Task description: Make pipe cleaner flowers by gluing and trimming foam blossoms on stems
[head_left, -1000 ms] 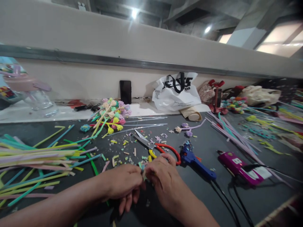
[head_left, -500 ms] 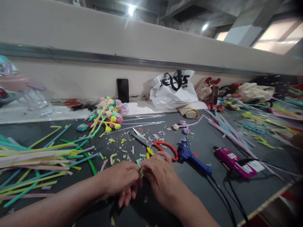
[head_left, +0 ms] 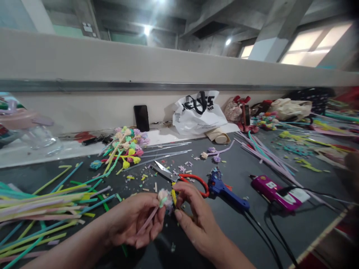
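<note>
The left hand (head_left: 140,220) pinches a small, fuzzy, pale pink and green flower (head_left: 164,200) under its puffy top, over the dark table (head_left: 232,233). Its thin pink stem (head_left: 148,222) lies across the fingers, maybe so the soft petals don't get squashed. The right hand (head_left: 193,216) curves beside it, thumb and fingers apart, with nothing seen in its grip. Metal scissors with red and yellow handles (head_left: 182,176) and a blue plastic glue gun (head_left: 228,192) lie near, perhaps for easy reaching.

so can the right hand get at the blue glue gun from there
Probably yes: the right hand looks loosely open just left of the blue glue gun, and nothing covers the gun's grip. The scissors lie with their red handle near its front end, but that shouldn't block a reach.
</note>
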A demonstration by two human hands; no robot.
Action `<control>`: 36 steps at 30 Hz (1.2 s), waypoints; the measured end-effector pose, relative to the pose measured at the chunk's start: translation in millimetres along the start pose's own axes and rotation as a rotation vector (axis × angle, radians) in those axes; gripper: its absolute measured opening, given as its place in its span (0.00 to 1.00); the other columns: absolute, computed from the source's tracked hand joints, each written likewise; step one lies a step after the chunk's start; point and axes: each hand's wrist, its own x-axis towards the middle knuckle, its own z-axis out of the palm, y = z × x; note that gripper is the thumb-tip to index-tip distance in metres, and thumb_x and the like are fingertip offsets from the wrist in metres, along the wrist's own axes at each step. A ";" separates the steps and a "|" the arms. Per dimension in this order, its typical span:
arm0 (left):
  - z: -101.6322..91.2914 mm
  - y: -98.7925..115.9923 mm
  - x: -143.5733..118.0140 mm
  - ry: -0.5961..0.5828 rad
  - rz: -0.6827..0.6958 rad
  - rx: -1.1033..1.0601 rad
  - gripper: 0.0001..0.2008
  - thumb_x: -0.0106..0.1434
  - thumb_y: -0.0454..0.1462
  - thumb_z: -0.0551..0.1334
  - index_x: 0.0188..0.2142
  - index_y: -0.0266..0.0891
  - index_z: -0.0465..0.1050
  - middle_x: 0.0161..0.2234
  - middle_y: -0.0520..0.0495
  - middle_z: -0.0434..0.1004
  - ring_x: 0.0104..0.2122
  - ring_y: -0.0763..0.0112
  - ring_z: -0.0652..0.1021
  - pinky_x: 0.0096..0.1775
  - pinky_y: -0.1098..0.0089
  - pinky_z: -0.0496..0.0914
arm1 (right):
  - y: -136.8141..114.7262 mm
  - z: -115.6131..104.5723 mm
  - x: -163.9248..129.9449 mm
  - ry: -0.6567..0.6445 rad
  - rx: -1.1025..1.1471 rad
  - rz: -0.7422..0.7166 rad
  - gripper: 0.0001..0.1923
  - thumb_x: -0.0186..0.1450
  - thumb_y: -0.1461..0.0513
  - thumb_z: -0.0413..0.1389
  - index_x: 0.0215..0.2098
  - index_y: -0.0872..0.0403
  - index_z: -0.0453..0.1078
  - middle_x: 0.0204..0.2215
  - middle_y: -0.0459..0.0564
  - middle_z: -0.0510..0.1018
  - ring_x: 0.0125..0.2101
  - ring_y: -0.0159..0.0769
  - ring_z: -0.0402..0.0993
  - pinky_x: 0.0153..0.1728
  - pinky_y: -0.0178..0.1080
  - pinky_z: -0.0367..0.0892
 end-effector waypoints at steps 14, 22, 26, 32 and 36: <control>0.2 3.3 -5.0 -0.057 -0.041 0.034 0.19 0.59 0.42 0.48 0.34 0.30 0.70 0.23 0.41 0.74 0.09 0.80 0.64 0.08 0.80 0.49 | -3.1 6.5 -0.4 -0.072 0.247 0.094 0.21 0.61 0.62 0.52 0.52 0.46 0.59 0.51 0.52 0.59 0.35 0.34 0.66 0.37 0.37 0.66; -11.6 24.0 -18.1 0.105 0.062 -0.042 0.19 0.52 0.36 0.64 0.44 0.38 0.68 0.37 0.47 0.68 0.26 0.78 0.68 0.20 0.81 0.58 | 8.0 9.2 1.1 0.156 0.137 0.204 0.20 0.61 0.60 0.51 0.52 0.48 0.60 0.49 0.52 0.63 0.42 0.38 0.65 0.43 0.39 0.62; -6.9 20.3 -16.2 0.126 0.145 0.046 0.22 0.47 0.27 0.61 0.43 0.39 0.68 0.35 0.50 0.68 0.32 0.76 0.69 0.29 0.79 0.61 | 8.4 14.0 3.7 0.125 -0.017 0.235 0.11 0.62 0.60 0.50 0.42 0.52 0.67 0.34 0.49 0.72 0.31 0.34 0.68 0.33 0.35 0.63; 12.3 1.8 -3.3 0.117 0.318 -0.059 0.30 0.43 0.26 0.54 0.48 0.43 0.65 0.42 0.52 0.68 0.44 0.72 0.67 0.43 0.75 0.60 | -1.2 21.2 11.1 0.002 -0.120 0.281 0.11 0.61 0.61 0.49 0.27 0.55 0.71 0.22 0.46 0.72 0.26 0.32 0.68 0.28 0.33 0.60; 26.5 -14.3 5.1 0.098 0.388 -0.071 0.36 0.41 0.24 0.54 0.51 0.46 0.62 0.49 0.53 0.67 0.50 0.71 0.64 0.51 0.72 0.54 | -3.3 30.7 12.6 -0.009 0.059 0.303 0.07 0.58 0.62 0.54 0.26 0.55 0.72 0.22 0.46 0.72 0.26 0.32 0.67 0.28 0.32 0.60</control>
